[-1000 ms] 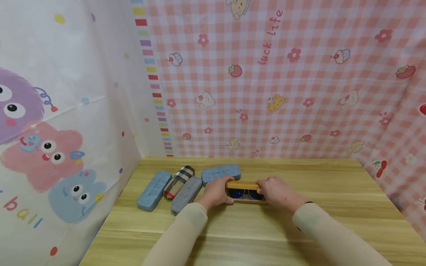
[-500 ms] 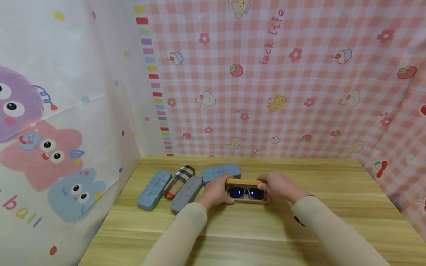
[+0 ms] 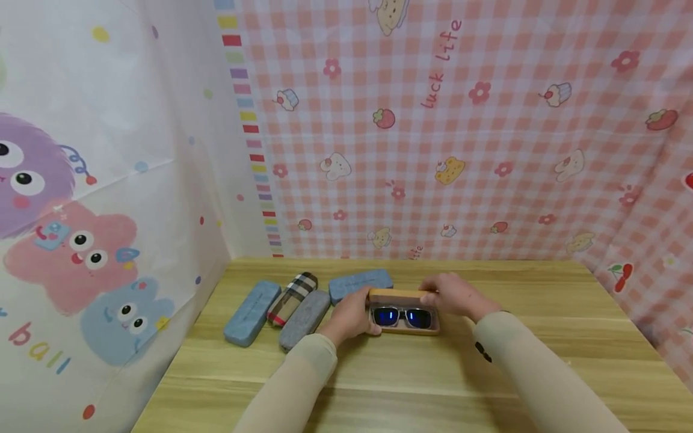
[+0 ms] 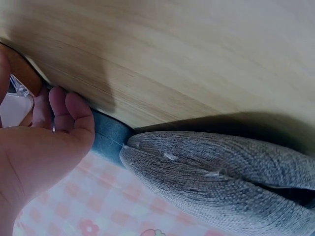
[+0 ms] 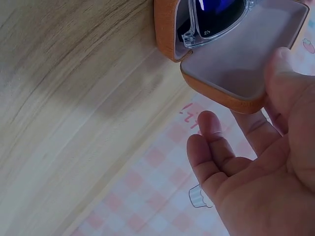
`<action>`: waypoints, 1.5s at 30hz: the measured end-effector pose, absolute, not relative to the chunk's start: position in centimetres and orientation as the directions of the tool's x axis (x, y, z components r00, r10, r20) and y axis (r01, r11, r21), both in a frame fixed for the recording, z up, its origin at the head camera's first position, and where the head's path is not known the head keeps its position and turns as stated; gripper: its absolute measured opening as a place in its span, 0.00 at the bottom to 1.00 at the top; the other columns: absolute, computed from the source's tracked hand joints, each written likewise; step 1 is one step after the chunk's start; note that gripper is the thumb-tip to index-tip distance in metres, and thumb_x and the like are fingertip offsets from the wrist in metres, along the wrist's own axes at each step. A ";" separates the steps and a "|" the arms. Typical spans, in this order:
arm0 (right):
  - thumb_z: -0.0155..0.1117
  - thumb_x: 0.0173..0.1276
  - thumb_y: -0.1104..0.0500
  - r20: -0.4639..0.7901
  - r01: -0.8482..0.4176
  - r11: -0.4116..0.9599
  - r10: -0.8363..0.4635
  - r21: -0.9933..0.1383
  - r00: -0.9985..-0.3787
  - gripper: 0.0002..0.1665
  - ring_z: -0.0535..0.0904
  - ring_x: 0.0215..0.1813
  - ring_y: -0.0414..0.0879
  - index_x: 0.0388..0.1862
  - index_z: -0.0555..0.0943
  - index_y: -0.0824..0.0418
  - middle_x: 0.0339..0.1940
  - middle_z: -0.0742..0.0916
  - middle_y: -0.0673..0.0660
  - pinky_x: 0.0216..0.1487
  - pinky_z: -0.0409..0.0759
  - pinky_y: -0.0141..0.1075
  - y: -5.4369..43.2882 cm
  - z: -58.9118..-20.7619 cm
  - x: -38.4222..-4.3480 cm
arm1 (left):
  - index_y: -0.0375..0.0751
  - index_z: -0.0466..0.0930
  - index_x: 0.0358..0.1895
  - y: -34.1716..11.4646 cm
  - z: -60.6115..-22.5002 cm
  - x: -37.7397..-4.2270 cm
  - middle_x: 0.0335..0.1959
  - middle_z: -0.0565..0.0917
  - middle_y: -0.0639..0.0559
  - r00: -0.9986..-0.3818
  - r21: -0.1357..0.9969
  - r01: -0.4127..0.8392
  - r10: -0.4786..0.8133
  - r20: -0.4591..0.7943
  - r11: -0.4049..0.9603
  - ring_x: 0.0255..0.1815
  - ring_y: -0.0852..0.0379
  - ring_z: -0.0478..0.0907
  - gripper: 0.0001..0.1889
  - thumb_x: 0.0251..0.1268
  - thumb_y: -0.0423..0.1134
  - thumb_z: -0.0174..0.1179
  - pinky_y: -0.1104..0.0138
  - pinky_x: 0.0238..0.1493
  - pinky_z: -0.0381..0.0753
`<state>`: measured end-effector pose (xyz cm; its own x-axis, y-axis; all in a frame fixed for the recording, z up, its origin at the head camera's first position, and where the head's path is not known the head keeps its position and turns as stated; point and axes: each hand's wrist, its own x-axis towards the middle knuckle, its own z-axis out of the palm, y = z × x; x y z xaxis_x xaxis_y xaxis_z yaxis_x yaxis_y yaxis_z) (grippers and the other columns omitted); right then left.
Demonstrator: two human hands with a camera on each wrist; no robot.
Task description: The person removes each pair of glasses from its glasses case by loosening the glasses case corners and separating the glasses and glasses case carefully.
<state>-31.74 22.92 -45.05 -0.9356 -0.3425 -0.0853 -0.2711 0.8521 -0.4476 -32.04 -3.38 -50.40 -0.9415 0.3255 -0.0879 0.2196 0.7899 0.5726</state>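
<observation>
An orange-brown glasses case (image 3: pixel 405 331) lies on the table with its lid (image 3: pixel 397 294) raised. Sunglasses (image 3: pixel 418 319) with dark blue lenses and a clear frame lie inside it. My left hand (image 3: pixel 351 314) grips the case's left end, thumb at the front. At the other end, my right hand (image 3: pixel 455 294) pinches the lid's far edge. The right wrist view shows the thumb on the lid's grey lining (image 5: pixel 236 59) and fingers behind it. In the left wrist view, the hand (image 4: pixel 44 147) partly covers the case's end.
Left of my left hand lie a grey fabric case (image 3: pixel 305 320), a plaid case (image 3: pixel 292 297) and a blue case (image 3: pixel 252 313). Another blue case (image 3: pixel 360 284) lies just behind that hand. A pink checked cloth (image 3: pixel 487 138) hangs along the table's back edge.
My right hand has lifted the lid up and back, from nearly down over the sunglasses to wide apart, so they show fully. My left hand has kept its hold on the case.
</observation>
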 end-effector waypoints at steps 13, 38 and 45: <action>0.64 0.82 0.54 -0.063 -0.261 0.867 -0.316 -0.424 -0.947 0.15 0.87 0.52 0.51 0.59 0.86 0.59 0.54 0.91 0.59 0.58 0.87 0.53 22.6 -45.0 -31.7 | 0.46 0.65 0.81 -3.6 -50.2 -31.8 0.66 0.84 0.43 -0.943 0.634 0.181 0.315 -0.105 0.752 0.69 0.41 0.80 0.52 0.53 0.42 0.85 0.45 0.71 0.79; 0.66 0.80 0.51 -0.009 -0.275 0.876 -0.304 -0.397 -0.953 0.14 0.85 0.45 0.47 0.57 0.87 0.56 0.48 0.91 0.54 0.52 0.85 0.50 22.5 -45.7 -31.0 | 0.49 0.64 0.82 -4.1 -50.7 -31.6 0.68 0.83 0.43 -0.941 0.658 0.172 0.319 -0.110 0.733 0.70 0.41 0.79 0.52 0.54 0.42 0.85 0.46 0.72 0.77; 0.66 0.80 0.52 0.032 -0.292 0.870 -0.305 -0.397 -0.952 0.16 0.87 0.50 0.52 0.59 0.87 0.59 0.51 0.92 0.57 0.55 0.86 0.54 22.6 -45.8 -30.7 | 0.64 0.55 0.86 -4.6 -51.2 -31.5 0.69 0.84 0.43 -0.920 0.668 0.271 0.391 -0.032 0.693 0.66 0.42 0.83 0.58 0.56 0.43 0.84 0.45 0.66 0.82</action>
